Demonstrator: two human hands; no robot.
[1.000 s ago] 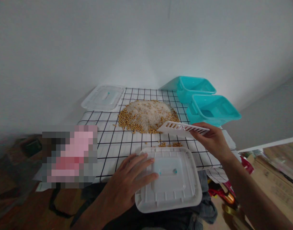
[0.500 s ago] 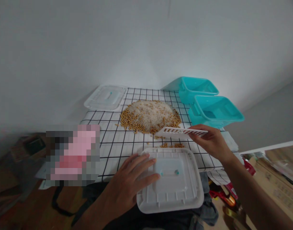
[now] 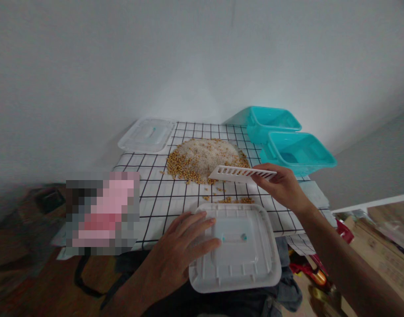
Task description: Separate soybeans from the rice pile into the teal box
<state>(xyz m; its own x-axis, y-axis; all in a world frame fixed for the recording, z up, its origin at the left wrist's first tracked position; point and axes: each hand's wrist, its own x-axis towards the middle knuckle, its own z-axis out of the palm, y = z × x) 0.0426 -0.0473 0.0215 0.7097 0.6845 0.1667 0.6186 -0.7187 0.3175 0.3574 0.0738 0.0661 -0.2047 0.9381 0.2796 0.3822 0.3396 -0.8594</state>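
My right hand [image 3: 277, 185] grips a thin white slotted plastic plate [image 3: 231, 173], its thumb and fingers closed on the right end. The plate's left end is at the near edge of a pile of white rice-like grains and yellow soybeans [image 3: 205, 156]. Under my left hand [image 3: 180, 251] is a translucent plastic lid [image 3: 238, 268], held at its left side with the fingers spread over the top; the thumb is hidden. That lid juts past the table's front edge. A few loose soybeans [image 3: 244, 200] lie between pile and lid.
Two turquoise plastic boxes [image 3: 301, 169] stand at the right, one behind the other. A second translucent lid [image 3: 147, 135] lies at the back left. The table has a white cloth with black grid lines [image 3: 152, 198]. A pixelated pink object [image 3: 106, 207] is at the left. A wall rises behind.
My right hand has moved the slotted plate a little left and away from me, up against the pile's near edge. More loose soybeans show in front of it. My left hand stays on the lid.
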